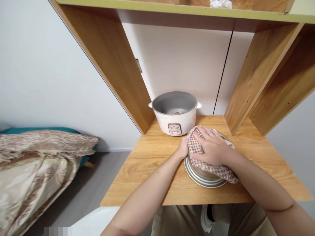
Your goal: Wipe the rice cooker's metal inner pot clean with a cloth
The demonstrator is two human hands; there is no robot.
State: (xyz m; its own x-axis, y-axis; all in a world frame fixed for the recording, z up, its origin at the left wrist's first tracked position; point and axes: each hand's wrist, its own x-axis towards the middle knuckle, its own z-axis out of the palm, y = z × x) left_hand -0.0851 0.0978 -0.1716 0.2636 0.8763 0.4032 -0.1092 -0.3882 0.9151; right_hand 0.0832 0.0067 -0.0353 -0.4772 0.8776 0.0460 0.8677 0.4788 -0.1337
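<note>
A round pot lid (197, 178) with a ringed silver rim lies on the wooden table, mostly covered by cloth and hands. A brown-and-white houndstooth cloth (216, 170) drapes over its middle. My right hand (211, 147) presses down on the cloth, its fingers spread and curved over it against the lid. At the lid's left edge, my left hand (182, 148) grips the rim, with its fingertips partly hidden by the cloth. Just behind the lid stands a white rice cooker (159, 121), uncovered, showing its grey inside; neither hand touches it.
The wooden tabletop (145, 167) is bounded by an upright left panel (108, 55) and a right divider (263, 78). Overhead runs a shelf with a green edge (157, 8), bearing white crumpled tissue (220, 3). Patterned fabric (46, 164) covers furniture at the left.
</note>
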